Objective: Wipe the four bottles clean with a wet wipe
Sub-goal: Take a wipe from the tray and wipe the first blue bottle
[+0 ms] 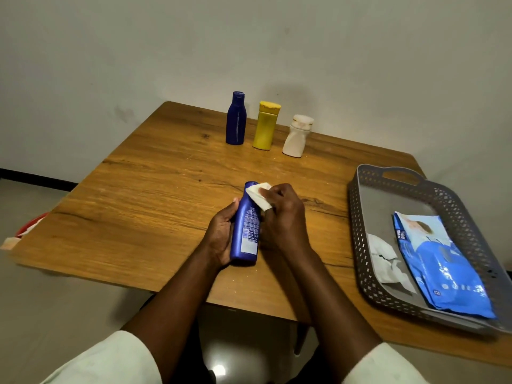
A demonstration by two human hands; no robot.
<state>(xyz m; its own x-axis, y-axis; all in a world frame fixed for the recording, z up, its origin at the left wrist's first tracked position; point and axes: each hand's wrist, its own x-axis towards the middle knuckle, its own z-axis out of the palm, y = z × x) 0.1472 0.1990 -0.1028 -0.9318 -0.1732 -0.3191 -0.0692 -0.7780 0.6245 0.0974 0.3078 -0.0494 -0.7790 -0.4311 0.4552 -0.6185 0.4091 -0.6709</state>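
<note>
White wet wipe [259, 195] sits pinched in the right hand [282, 217], pressed on the blue bottle [245, 231] that the left hand [221, 235] grips above the wooden table [155, 189]; three other bottles [264, 125] stand behind.

My left hand [221, 234] cupped, fingers curled in grip; my right hand [282, 217] fingertips pinched, pressing; both forearms extended forward, close together.

Glossy plastic blue bottle [245, 231]; matt grained wood table [155, 195]; perforated plastic tray [360, 231].
</note>
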